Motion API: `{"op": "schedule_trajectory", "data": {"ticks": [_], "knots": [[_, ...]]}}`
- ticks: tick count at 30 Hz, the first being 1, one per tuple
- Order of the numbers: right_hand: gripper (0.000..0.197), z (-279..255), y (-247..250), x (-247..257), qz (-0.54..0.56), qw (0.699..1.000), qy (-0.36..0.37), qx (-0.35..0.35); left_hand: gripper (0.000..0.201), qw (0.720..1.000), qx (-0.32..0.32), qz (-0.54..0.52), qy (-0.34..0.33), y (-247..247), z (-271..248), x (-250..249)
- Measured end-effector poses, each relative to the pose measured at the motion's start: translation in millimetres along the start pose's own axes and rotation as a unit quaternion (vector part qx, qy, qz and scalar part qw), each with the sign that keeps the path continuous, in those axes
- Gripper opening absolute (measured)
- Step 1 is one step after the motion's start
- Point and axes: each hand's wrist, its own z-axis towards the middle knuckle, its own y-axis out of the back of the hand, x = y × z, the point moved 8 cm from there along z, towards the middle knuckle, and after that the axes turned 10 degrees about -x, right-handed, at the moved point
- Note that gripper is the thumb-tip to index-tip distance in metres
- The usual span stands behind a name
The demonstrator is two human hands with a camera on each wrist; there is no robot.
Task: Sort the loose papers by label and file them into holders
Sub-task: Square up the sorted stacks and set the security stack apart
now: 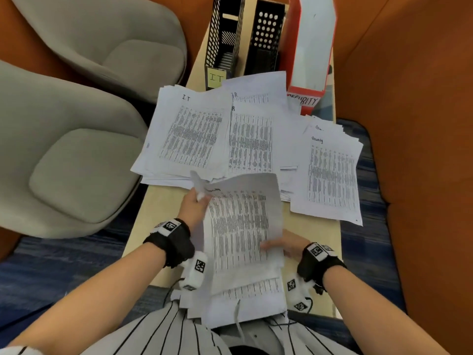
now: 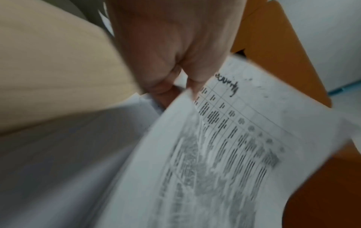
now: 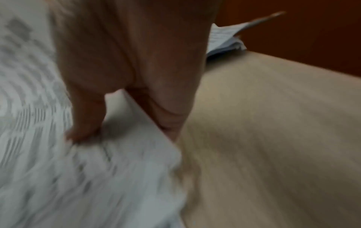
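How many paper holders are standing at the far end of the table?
3, in a row: a black mesh holder tagged IT on the left, a black holder with round holes in the middle, a red holder marked SECURITY on the right. More may hide out of view.

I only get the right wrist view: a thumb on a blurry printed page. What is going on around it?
Observer: The left hand pinches the same sheet's top corner, lifting it off the stack on the lap.
Visitor: What does that page say?
Observer: Its handwritten label, readable in the left wrist view, ends like "Security".
Visitor: Is there somewhere for it to go?
Observer: A pile labelled Security lies on the table's right side, below a red holder marked the same.
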Motion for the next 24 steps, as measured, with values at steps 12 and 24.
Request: {"op": "schedule_trajectory", "data": {"ticks": [12,24], "knots": [[0.042,-38,241,25,0.022,0.835,-0.045,-0.549,0.081,0.915,-0.019,0.387,0.11,13,20,64],[0.062,-43,217,82,-0.202,0.768,0.022,-0.608,0.049,0.9,0.042,0.428,0.079,-22,1,57]]}}
